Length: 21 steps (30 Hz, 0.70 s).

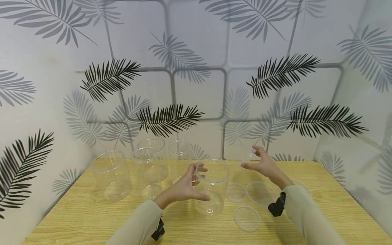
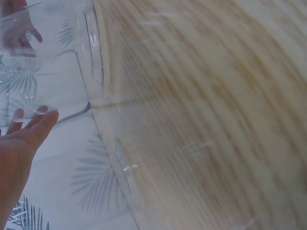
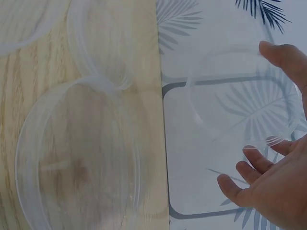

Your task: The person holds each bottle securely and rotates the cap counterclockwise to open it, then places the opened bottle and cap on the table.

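My left hand (image 1: 185, 187) holds a clear plastic jar (image 1: 215, 185) by its side, thumb across the near wall and fingers along the far left. The jar stands upright and open-topped on the wooden table. In the left wrist view, the fingers (image 2: 41, 124) lie against see-through plastic. Above the table's back part, my right hand (image 1: 266, 165) pinches a clear round lid (image 3: 194, 91) by its edge between thumb and fingers, tilted nearly upright. Below that hand, three clear lids lie flat: a small one (image 1: 236, 193), a larger one (image 1: 261, 194) and a nearer one (image 1: 247, 217).
Several more clear jars without lids stand on the left of the table, among them a wide one (image 1: 111, 177) and a narrower one (image 1: 147, 177). Behind the table (image 1: 92, 221) rises a wall (image 1: 196, 92) with leaf patterns.
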### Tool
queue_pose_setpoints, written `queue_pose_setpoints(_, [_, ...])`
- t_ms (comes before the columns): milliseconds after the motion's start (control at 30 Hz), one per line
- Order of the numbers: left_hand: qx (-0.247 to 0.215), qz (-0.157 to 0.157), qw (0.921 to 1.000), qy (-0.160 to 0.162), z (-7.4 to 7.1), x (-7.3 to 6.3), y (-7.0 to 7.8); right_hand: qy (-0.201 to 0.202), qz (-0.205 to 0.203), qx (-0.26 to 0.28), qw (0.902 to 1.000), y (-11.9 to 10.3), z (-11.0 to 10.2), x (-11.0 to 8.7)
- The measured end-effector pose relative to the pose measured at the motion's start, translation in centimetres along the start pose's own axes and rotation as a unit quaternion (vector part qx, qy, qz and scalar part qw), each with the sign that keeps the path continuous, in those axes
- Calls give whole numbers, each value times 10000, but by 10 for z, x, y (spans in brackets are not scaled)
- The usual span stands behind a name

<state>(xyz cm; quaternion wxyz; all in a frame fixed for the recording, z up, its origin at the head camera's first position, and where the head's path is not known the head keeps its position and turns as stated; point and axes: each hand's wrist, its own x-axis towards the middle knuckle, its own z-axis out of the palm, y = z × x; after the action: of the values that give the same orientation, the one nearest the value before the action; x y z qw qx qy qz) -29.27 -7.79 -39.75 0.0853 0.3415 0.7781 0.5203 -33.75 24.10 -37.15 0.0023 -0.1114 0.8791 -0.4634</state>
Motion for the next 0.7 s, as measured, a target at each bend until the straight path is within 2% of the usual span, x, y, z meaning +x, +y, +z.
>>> queue_pose_setpoints(300, [-32,-25,10000,-44,-1,-1,-5,223,185,-799,9964,4,4,3])
queue_pose_setpoints(567, [-56,-38,10000,-13,-2,-1,-6,287,145,-1853,9822,6,10,7])
queue_pose_setpoints(700, [-62,-33,10000,-22,-2,-2,-6,281,165,-2105,9771,11,13,11])
